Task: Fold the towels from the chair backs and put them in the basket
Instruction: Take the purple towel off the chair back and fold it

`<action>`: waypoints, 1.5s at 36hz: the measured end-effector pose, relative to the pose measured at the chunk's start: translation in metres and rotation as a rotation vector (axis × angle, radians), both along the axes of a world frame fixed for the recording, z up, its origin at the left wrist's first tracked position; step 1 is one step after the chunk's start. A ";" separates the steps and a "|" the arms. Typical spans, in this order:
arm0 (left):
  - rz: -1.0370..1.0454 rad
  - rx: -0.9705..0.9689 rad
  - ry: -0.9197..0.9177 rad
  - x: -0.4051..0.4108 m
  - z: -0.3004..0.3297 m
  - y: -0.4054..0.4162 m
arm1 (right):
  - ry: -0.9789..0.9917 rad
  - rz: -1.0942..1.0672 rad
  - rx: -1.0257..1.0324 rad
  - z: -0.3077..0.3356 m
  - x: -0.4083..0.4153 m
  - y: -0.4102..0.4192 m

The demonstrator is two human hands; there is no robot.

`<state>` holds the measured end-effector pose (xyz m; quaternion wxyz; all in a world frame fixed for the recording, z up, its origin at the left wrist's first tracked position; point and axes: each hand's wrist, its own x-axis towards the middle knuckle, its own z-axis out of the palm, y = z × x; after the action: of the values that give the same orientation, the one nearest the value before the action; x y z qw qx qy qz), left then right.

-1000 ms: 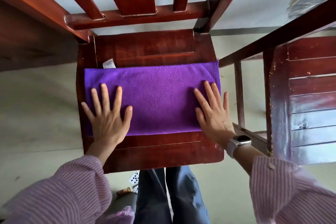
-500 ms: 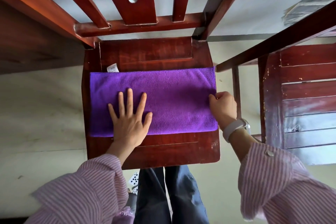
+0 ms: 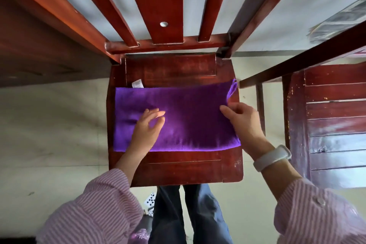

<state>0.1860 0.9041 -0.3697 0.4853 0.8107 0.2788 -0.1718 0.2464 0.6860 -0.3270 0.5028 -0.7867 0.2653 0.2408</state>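
Purple towel (image 3: 190, 119), folded oblong, flat on wooden chair seat (image 3: 178, 166).

A playing card (image 3: 151, 200) lies on the pale floor (image 3: 49, 125), a white wristband (image 3: 272, 157) circles a wrist, and newspapers (image 3: 340, 20) rest on the desk (image 3: 297, 16).

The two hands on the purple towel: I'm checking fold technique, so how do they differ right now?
The left hand lies over the middle-left of the purple towel, fingers loosely curled; the right hand is at the towel's right end, pinching the edge and lifting it. The right wrist has a white band; the left wrist is bare. Both come out of pink striped sleeves and work over the chair seat.
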 end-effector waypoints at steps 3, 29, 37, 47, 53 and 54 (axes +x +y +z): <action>0.449 -0.610 0.165 0.010 0.021 0.016 | 0.023 0.188 0.375 0.030 -0.003 0.052; 0.049 -0.032 -0.293 -0.026 0.014 0.051 | 0.001 1.172 -0.026 0.000 0.073 0.187; 0.229 -0.060 -0.182 -0.036 0.006 0.066 | -0.067 1.274 -0.052 -0.008 0.079 0.213; 0.350 0.180 0.066 -0.078 -0.006 0.068 | -0.258 1.208 -0.114 -0.032 0.071 0.228; 0.398 0.319 0.065 -0.080 -0.008 0.071 | -0.311 1.217 -0.241 -0.045 0.064 0.243; 0.409 0.313 0.077 -0.079 -0.009 0.072 | -0.305 1.219 -0.277 -0.047 0.063 0.245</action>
<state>0.1066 0.9763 -0.3788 0.3677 0.7956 0.4782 -0.0555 0.3093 0.9306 -0.3743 0.2013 -0.8794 -0.2754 0.3321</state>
